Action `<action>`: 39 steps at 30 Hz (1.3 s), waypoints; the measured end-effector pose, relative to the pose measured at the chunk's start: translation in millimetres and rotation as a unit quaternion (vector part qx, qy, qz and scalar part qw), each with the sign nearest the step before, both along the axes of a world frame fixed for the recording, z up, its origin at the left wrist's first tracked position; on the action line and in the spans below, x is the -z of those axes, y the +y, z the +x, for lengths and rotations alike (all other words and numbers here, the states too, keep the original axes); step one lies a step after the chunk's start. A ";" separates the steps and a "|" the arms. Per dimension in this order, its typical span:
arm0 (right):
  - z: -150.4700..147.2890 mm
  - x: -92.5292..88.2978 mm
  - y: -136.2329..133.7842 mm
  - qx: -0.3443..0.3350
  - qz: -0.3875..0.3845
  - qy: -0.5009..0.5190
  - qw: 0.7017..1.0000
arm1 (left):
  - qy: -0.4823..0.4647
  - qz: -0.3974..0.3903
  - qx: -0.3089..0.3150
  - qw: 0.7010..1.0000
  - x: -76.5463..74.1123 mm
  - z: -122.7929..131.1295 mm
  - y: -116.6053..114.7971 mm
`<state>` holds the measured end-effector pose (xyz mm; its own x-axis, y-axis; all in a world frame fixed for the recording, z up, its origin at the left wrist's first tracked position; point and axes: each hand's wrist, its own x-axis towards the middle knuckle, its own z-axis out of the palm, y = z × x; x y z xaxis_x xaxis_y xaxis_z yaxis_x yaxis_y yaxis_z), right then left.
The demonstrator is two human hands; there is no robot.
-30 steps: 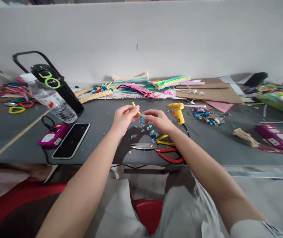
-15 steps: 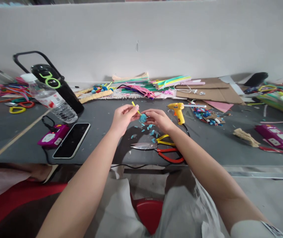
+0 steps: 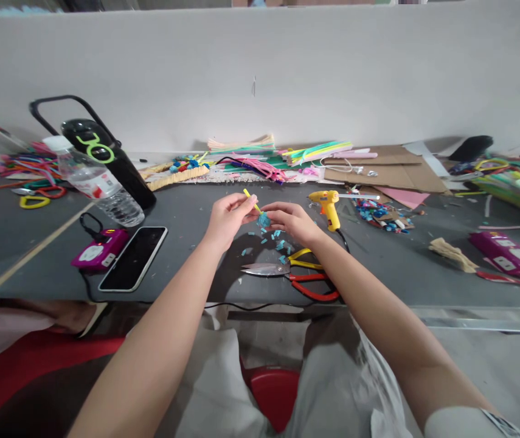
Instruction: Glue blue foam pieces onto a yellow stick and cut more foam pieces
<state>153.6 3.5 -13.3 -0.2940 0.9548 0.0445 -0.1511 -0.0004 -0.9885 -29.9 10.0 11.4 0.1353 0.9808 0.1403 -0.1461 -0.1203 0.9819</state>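
My left hand (image 3: 228, 216) pinches a thin yellow stick (image 3: 250, 198) above the dark table (image 3: 187, 213). A small blue tuft (image 3: 264, 219) sits on the stick's lower end, and my right hand (image 3: 291, 220) closes its fingertips on that tuft. The two hands almost touch. Small blue scraps (image 3: 274, 238) lie scattered on the table right under them. Red-handled scissors (image 3: 282, 271) lie shut just in front of the scraps, blades pointing left, with a yellow-handled tool (image 3: 303, 257) beside them.
A yellow glue gun (image 3: 326, 202) stands right of my hands. A phone (image 3: 133, 257), a magenta device (image 3: 100, 248), a water bottle (image 3: 93, 180) and a black flask (image 3: 110, 160) are at left. Paper, cardboard (image 3: 391, 167) and craft bits line the back.
Both hands stay in place while the fingers work on the blue tuft. The view has shifted very slightly.
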 end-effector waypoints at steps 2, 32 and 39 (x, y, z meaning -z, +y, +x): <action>-0.6 -0.1 -0.6 0.001 0.004 -0.002 1.000 | 0.001 0.002 0.001 1.000 0.6 0.0 0.2; 1.1 0.2 2.4 0.004 -0.009 0.021 1.000 | 0.000 0.003 -0.002 1.000 -3.0 -1.7 -2.0; -0.9 2.0 1.3 -0.009 -0.009 0.014 1.000 | 0.004 0.000 -0.004 1.000 -3.8 -3.4 -1.1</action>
<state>152.7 4.8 -15.4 -0.3103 0.9500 0.0357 -0.1780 -0.0211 -0.9838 -33.3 8.9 15.2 0.1295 0.9817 0.1395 -0.1378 -0.1215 0.9830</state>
